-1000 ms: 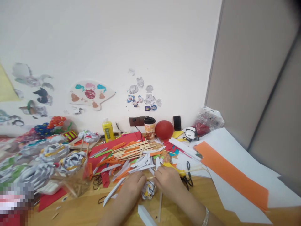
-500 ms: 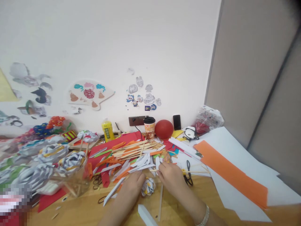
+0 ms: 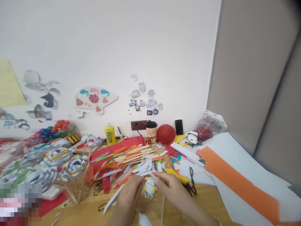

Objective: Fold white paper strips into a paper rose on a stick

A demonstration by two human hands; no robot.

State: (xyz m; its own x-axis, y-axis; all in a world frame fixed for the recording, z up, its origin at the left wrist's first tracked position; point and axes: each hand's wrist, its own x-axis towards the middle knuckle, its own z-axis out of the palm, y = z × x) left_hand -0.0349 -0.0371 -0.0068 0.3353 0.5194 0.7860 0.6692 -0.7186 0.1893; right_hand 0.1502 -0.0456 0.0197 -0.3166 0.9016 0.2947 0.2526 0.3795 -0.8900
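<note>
A small ball of folded white and yellow paper [image 3: 150, 188] sits between my two hands, low over the wooden table. My left hand [image 3: 129, 195] is closed at its left side, with the fingertips curled against it. At the ball's upper right, my right hand [image 3: 171, 185] pinches a thin pale strip [image 3: 154, 176]; whether it is paper or wood, I cannot tell. Just behind the right hand lies a yellow glue gun [image 3: 178, 175], partly hidden. Below the hands are a folded white paper strip [image 3: 144, 219] and a thin stick [image 3: 162, 208].
Wooden sticks [image 3: 135, 155] and loose paper strips [image 3: 145, 166] pile up ahead. Large woven paper pieces [image 3: 58, 156] crowd the left. A lidded cup [image 3: 151, 131], a red balloon [image 3: 166, 134] and a phone [image 3: 179, 127] stand by the wall. Orange paper [image 3: 240, 183] covers white sheets at right.
My right hand has drawn in to the ball from the strips behind it. The ball now stands higher between both hands. The glue gun shows more. The view has shifted slightly.
</note>
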